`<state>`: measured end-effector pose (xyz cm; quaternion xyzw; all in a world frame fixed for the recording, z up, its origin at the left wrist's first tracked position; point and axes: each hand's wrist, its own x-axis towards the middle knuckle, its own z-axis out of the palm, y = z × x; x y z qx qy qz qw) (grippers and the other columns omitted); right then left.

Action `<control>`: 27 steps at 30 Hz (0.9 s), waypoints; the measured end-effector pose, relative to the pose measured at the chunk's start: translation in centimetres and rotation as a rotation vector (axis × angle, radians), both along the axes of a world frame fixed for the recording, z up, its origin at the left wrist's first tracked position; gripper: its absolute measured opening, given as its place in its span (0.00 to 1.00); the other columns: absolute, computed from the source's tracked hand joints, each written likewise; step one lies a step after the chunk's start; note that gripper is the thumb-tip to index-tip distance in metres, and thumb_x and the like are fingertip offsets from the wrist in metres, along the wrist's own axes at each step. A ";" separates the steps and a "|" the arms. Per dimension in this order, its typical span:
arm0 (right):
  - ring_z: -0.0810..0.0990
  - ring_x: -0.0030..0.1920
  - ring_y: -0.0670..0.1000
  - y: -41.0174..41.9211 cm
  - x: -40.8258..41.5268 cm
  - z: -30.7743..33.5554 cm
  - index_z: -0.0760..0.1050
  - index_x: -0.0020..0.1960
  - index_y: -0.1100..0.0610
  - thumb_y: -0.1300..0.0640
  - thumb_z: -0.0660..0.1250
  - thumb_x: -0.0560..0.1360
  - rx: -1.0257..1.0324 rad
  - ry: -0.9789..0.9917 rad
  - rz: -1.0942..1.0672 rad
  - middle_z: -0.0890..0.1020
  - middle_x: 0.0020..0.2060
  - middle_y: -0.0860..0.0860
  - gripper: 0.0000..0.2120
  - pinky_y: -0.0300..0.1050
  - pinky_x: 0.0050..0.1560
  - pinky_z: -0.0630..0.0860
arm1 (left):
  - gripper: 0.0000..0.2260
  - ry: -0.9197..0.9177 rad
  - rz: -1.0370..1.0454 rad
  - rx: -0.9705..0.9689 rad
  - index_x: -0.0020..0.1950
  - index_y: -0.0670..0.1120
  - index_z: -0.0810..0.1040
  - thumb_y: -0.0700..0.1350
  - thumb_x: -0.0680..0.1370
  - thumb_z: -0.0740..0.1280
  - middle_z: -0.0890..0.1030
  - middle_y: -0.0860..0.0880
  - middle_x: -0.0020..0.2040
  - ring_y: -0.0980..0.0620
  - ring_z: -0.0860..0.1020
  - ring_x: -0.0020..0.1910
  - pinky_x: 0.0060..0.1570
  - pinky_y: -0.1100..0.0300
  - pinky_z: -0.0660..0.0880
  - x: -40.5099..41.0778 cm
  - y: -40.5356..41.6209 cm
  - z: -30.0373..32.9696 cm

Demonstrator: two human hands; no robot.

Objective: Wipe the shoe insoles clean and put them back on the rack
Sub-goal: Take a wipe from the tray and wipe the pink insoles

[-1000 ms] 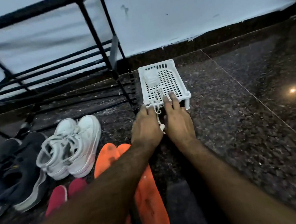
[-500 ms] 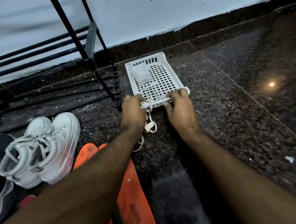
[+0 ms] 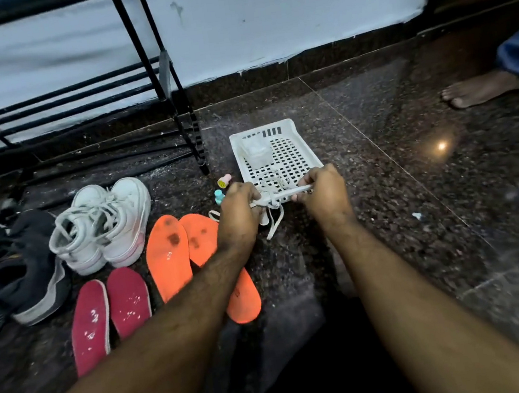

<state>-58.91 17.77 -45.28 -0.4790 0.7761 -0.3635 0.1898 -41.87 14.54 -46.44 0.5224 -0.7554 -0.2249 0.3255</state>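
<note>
Two orange insoles (image 3: 169,257) with dark stains lie side by side on the floor; my left forearm covers part of the right one. Two red insoles (image 3: 108,315) with white specks lie to their left. My left hand (image 3: 239,214) and my right hand (image 3: 325,194) both grip the near rim of a white perforated basket (image 3: 289,156), fingers curled round it. A white lace or cord (image 3: 274,220) is tied around that rim and dangles below. The black metal shoe rack (image 3: 148,62) stands at the back left.
White sneakers (image 3: 103,225) and dark shoes (image 3: 13,268) sit left of the insoles. Two small pink and teal items (image 3: 222,188) lie by the basket's left side. A white packet (image 3: 257,153) lies inside the basket. Another person's bare foot (image 3: 485,89) stands far right.
Both hands went from resting before the basket to gripping its near rim. The view has shifted, bringing both insole pairs, the small items and the foot into sight.
</note>
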 end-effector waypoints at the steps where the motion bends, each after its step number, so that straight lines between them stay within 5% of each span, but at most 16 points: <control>1: 0.76 0.45 0.50 0.8 0.0 0.1 0.78 0.41 0.55 0.62 0.81 0.66 0.055 0.010 0.002 0.77 0.50 0.53 0.12 0.36 0.47 0.69 | 0.14 -0.018 -0.009 0.016 0.44 0.44 0.78 0.28 0.65 0.72 0.76 0.48 0.47 0.55 0.71 0.47 0.42 0.66 0.62 0.2 1.0 -0.1; 5: 0.80 0.42 0.53 3.9 0.6 0.4 0.74 0.34 0.53 0.63 0.81 0.64 0.191 0.049 0.012 0.83 0.47 0.57 0.15 0.36 0.41 0.69 | 0.16 -0.054 -0.053 0.046 0.44 0.46 0.75 0.28 0.64 0.70 0.73 0.51 0.46 0.51 0.72 0.45 0.39 0.61 0.61 0.9 5.1 -0.3; 9: 0.82 0.47 0.56 6.1 1.3 1.0 0.72 0.32 0.53 0.64 0.76 0.66 0.224 0.121 0.017 0.85 0.44 0.57 0.14 0.42 0.49 0.76 | 0.17 -0.057 -0.075 0.074 0.43 0.48 0.73 0.28 0.64 0.69 0.73 0.50 0.45 0.50 0.73 0.46 0.41 0.58 0.67 1.2 7.7 0.3; 12: 0.83 0.50 0.57 7.4 2.1 1.2 0.81 0.42 0.57 0.63 0.73 0.69 0.271 0.161 0.006 0.85 0.47 0.57 0.03 0.44 0.54 0.78 | 0.17 -0.105 -0.085 0.145 0.44 0.48 0.74 0.29 0.65 0.71 0.73 0.52 0.45 0.54 0.73 0.43 0.35 0.66 0.63 1.8 8.7 0.4; 15: 0.83 0.55 0.58 8.4 2.9 1.5 0.82 0.56 0.59 0.62 0.68 0.74 0.326 0.234 -0.041 0.84 0.54 0.58 0.12 0.48 0.58 0.80 | 0.10 -0.119 -0.144 0.219 0.50 0.41 0.79 0.33 0.71 0.72 0.72 0.54 0.42 0.58 0.76 0.41 0.34 0.70 0.65 2.7 9.0 0.4; 19: 0.79 0.62 0.59 9.4 4.4 2.3 0.75 0.67 0.59 0.62 0.61 0.79 0.442 0.448 -0.067 0.75 0.65 0.57 0.17 0.54 0.58 0.78 | 0.12 -0.384 -0.213 0.011 0.56 0.49 0.80 0.52 0.75 0.72 0.78 0.51 0.54 0.49 0.78 0.54 0.46 0.56 0.73 4.1 9.2 1.0; 23: 0.78 0.59 0.57 9.5 6.4 2.3 0.77 0.63 0.57 0.63 0.64 0.78 0.304 0.585 -0.033 0.74 0.61 0.56 0.14 0.53 0.54 0.79 | 0.13 -0.363 -0.049 -0.202 0.52 0.49 0.80 0.55 0.81 0.60 0.78 0.50 0.51 0.46 0.79 0.51 0.42 0.53 0.73 4.9 8.8 2.0; 27: 0.78 0.56 0.60 6.4 6.7 1.8 0.79 0.60 0.57 0.64 0.65 0.75 0.120 0.474 0.009 0.76 0.56 0.58 0.14 0.53 0.54 0.77 | 0.08 -0.219 -0.007 -0.120 0.53 0.48 0.79 0.48 0.80 0.63 0.79 0.48 0.50 0.44 0.78 0.51 0.44 0.50 0.75 5.1 6.4 2.7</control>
